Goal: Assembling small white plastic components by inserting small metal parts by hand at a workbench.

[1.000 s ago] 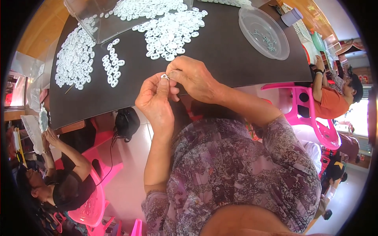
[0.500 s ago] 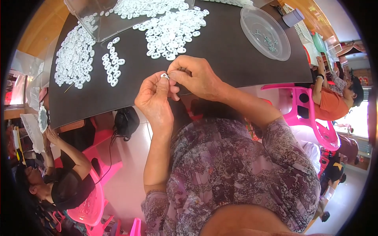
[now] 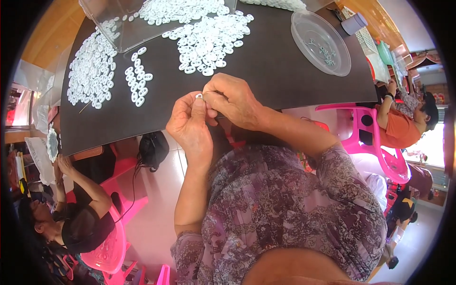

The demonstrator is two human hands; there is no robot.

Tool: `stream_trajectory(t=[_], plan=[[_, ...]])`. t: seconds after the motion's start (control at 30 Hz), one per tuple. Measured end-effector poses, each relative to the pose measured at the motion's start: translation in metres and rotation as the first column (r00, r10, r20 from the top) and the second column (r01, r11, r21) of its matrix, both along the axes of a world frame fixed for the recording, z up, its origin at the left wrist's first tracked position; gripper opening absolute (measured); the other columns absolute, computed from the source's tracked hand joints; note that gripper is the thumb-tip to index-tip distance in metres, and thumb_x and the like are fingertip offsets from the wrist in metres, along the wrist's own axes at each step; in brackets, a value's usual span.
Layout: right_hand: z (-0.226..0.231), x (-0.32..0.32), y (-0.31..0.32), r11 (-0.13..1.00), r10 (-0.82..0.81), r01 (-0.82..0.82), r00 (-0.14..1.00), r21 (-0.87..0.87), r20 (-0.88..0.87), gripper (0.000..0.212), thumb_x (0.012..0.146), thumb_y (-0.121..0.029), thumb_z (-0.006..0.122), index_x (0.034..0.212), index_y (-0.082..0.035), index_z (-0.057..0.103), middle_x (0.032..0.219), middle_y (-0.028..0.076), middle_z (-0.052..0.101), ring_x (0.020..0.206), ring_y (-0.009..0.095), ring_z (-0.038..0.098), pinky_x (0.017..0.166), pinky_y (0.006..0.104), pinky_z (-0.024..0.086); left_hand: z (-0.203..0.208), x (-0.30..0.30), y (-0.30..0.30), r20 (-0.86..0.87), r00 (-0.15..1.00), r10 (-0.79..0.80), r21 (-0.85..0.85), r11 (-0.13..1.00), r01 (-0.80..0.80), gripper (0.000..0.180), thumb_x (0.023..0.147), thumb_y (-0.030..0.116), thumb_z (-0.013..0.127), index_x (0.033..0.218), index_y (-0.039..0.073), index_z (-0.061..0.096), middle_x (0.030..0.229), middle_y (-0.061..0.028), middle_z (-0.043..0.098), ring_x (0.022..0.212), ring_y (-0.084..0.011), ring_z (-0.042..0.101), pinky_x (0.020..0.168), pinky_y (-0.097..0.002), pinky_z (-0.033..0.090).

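Observation:
Just over the front edge of the dark table, my left hand (image 3: 191, 124) pinches a small white oval plastic piece (image 3: 199, 96) between thumb and fingers. My right hand (image 3: 233, 100) is closed against the same piece, thumb and forefinger pressed together; whatever it holds there is too small to make out. Beyond my hands lies a heap of similar white oval pieces (image 3: 213, 40). Farther left is a small cluster of them (image 3: 137, 78), partly in rows, and a larger heap (image 3: 90, 71) near the left end of the table.
A clear plastic box (image 3: 126, 42) with more white pieces stands at the back left. A round clear tray (image 3: 304, 47) at the right holds small greenish bits (image 3: 327, 56). A grey-lilac cup (image 3: 354, 23) is behind it. Co-workers sit left and right; a pink chair (image 3: 354, 126) stands right.
Both hands have shifted slightly in the picture, along with the table. The right fingers have closed in tighter on the white piece, which shows less between the fingertips.

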State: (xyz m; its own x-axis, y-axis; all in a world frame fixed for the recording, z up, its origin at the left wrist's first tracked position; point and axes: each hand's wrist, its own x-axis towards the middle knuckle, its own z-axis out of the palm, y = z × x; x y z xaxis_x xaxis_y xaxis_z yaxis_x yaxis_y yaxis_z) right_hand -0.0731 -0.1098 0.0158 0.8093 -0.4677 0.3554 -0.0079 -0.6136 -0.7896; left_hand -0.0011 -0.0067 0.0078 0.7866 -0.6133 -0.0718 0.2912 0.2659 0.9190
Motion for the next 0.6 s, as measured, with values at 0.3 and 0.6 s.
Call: stream_trajectory(t=[0.3,0.6], plan=[[0.003,0.000,-0.001,0.997,0.015,-0.010,0.998,0.077,-0.064,0.011,0.085,-0.008,0.053,0.081,0.001,0.058,0.075,0.008,0.055,0.067,0.017,0.054,0.062,0.0301,0.044,0.003,0.000,-0.002,-0.002,0.999,0.044,0.029,0.999,-0.044,0.010,0.088,0.002,0.055,0.090,-0.006,0.060,0.068,-0.0086,0.061,0.053,-0.0107,0.055,0.043,-0.0226,0.044],[0.002,0.004,-0.041,0.863,-0.173,0.155,0.985,-0.480,0.006,0.008,0.076,-0.005,0.061,0.083,-0.005,0.064,0.076,0.008,0.057,0.075,0.025,0.055,0.065,0.0349,0.044,0.000,0.008,0.002,-0.093,0.995,0.017,-0.038,0.999,-0.020,0.011,0.088,0.003,0.055,0.094,-0.006,0.058,0.074,-0.0123,0.063,0.054,-0.0130,0.057,0.046,-0.0231,0.047]])
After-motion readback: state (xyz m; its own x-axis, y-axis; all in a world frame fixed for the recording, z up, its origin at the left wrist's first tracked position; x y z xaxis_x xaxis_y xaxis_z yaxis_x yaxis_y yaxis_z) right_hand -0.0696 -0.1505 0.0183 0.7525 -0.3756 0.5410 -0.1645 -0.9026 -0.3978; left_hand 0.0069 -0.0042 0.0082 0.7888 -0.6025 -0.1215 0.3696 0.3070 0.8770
